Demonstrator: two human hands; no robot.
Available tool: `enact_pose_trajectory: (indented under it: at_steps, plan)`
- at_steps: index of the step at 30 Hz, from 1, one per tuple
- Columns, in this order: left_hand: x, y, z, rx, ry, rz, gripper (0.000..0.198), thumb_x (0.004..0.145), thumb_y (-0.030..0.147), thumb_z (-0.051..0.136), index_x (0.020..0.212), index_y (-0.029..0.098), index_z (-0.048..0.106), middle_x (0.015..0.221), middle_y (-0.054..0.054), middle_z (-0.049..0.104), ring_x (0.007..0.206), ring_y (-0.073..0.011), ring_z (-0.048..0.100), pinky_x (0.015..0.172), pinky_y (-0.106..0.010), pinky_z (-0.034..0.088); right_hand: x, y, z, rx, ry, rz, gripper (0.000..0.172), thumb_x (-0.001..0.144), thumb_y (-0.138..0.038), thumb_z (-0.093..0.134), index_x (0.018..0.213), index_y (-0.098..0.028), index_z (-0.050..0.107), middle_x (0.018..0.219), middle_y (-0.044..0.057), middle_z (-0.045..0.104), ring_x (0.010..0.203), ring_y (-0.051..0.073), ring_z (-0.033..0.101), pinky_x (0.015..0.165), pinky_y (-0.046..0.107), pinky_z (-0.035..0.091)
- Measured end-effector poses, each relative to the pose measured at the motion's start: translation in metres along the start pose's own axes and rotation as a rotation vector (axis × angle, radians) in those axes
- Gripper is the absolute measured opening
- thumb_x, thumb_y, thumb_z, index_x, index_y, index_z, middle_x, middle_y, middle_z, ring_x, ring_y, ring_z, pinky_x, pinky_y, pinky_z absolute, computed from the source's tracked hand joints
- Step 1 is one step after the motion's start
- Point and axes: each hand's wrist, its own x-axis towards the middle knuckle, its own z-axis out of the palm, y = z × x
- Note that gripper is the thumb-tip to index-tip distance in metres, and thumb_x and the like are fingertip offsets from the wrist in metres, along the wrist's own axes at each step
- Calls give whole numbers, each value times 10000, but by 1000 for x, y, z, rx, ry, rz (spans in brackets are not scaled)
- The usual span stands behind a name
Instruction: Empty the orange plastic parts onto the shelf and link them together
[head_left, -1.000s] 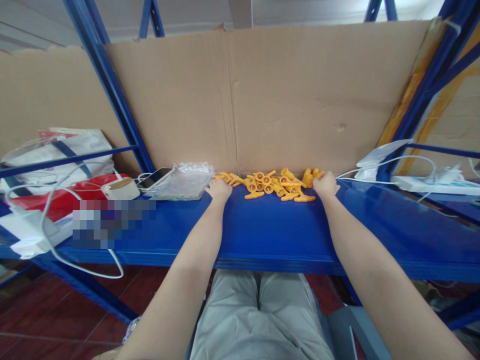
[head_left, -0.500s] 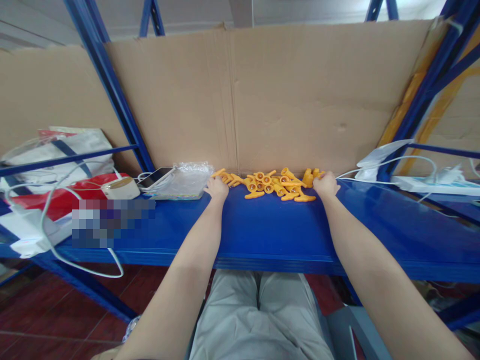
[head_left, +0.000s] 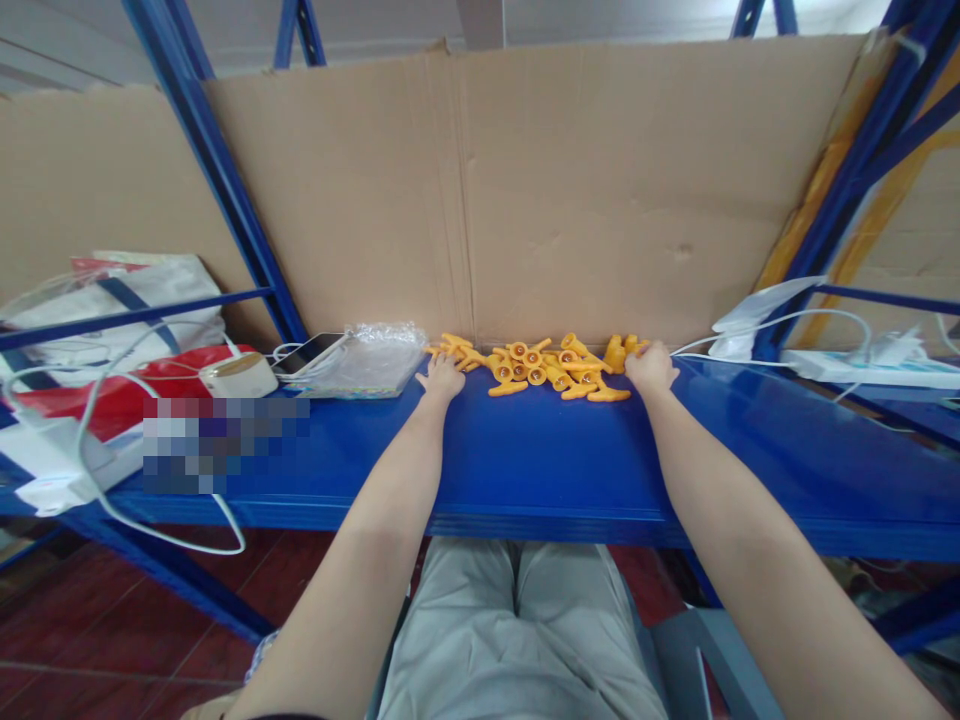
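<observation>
Yellow hollow cone-like pieces with side wings [head_left: 536, 368] lie in a loose pile on the blue shelf [head_left: 551, 455], against the cardboard. Several show round open ends towards me. My left hand [head_left: 442, 378] rests at the pile's left end, fingers spread, touching or just in front of a few pieces [head_left: 459, 350]. At the right end, my right hand [head_left: 651, 368] has its fingers curled at a yellow piece [head_left: 635, 345], partly hidden by the hand. Two upright-looking pieces [head_left: 616, 354] stand just left of it.
A clear plastic-wrapped packet [head_left: 367, 368] and a phone [head_left: 319, 352] lie left of my left hand. Further left are a white charger [head_left: 240, 376], cables and a bag [head_left: 142, 305]. A cardboard sheet [head_left: 585, 190] closes the back; a power strip [head_left: 874, 368] lies at right.
My left hand has shifted slightly right and spread its fingers; the yellow piece by its fingertips now lies among the pieces at the left end. My right hand has stayed nearly still.
</observation>
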Motion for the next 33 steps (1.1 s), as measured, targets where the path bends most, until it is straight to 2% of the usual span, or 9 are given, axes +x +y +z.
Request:
enact_pose_trajectory:
  at_steps: [3, 6, 11, 14, 17, 20, 23, 28, 33]
  plan:
    - [-3, 2, -2, 2, -4, -18, 593, 850, 154, 467, 1417, 296, 569, 1619, -66, 391, 1501, -320, 323, 1213, -642, 239, -2, -2, -2, -20, -8, 14, 164, 801, -176, 574, 963, -193, 590, 988, 84, 622, 1051, 275, 593, 951, 449, 427]
    - [-8, 6, -7, 6, 45, -9, 490, 899, 172, 459, 1348, 285, 620, 1586, -79, 437, 1475, -313, 364, 1200, -613, 282, -6, -7, -7, -69, -43, 35, 183, 829, -167, 566, 1010, -185, 580, 1035, 90, 616, 1079, 272, 604, 974, 442, 419]
    - [-16, 23, -16, -9, 133, 186, 335, 944, 259, 486, 1179, 245, 725, 1350, -95, 656, 1322, -295, 538, 1154, -516, 372, -11, -11, -14, -62, -83, 44, 202, 857, -148, 546, 1054, -184, 576, 1132, 114, 623, 1159, 284, 598, 1019, 462, 404]
    - [-22, 37, -19, -59, 13, 392, 367, 962, 344, 472, 1202, 229, 725, 1081, -68, 764, 1074, -239, 682, 1024, -383, 486, -11, -11, -15, -40, -89, 35, 192, 848, -128, 541, 1028, -187, 572, 1107, 107, 627, 1162, 287, 594, 1022, 479, 406]
    - [-28, 46, -19, -31, -66, 490, 415, 929, 356, 511, 1272, 215, 698, 994, -57, 780, 972, -224, 714, 904, -303, 528, -9, -10, -14, -38, -79, 36, 183, 823, -124, 556, 993, -192, 565, 1070, 92, 626, 1124, 283, 598, 1006, 485, 414]
    - [-30, 49, -17, 42, -115, 490, 452, 879, 303, 569, 1312, 235, 679, 1008, -47, 785, 975, -229, 723, 883, -285, 534, -8, -9, -12, -43, -70, 29, 167, 812, -122, 560, 962, -196, 559, 1033, 82, 626, 1085, 278, 603, 991, 486, 413]
    - [-29, 46, -15, 34, -116, 464, 442, 905, 271, 543, 1329, 247, 668, 1030, -46, 786, 994, -221, 725, 886, -279, 536, -8, -8, -11, -59, -64, 32, 184, 812, -98, 551, 967, -197, 562, 1020, 84, 632, 1074, 275, 608, 978, 470, 405]
    - [-23, 43, -14, -68, -65, 383, 397, 958, 186, 445, 1262, 192, 701, 1062, -62, 782, 1005, -192, 722, 918, -266, 530, -10, -10, -13, -71, -91, 44, 195, 827, -82, 551, 977, -208, 548, 1066, 92, 636, 1123, 283, 610, 970, 448, 392]
    - [-20, 43, -16, -156, 47, 256, 335, 963, 153, 433, 1168, 167, 697, 1090, -83, 765, 1002, -203, 718, 920, -286, 529, -13, -12, -17, -49, -110, 49, 171, 861, -93, 513, 985, -207, 539, 1137, 120, 646, 1163, 292, 598, 987, 466, 381]
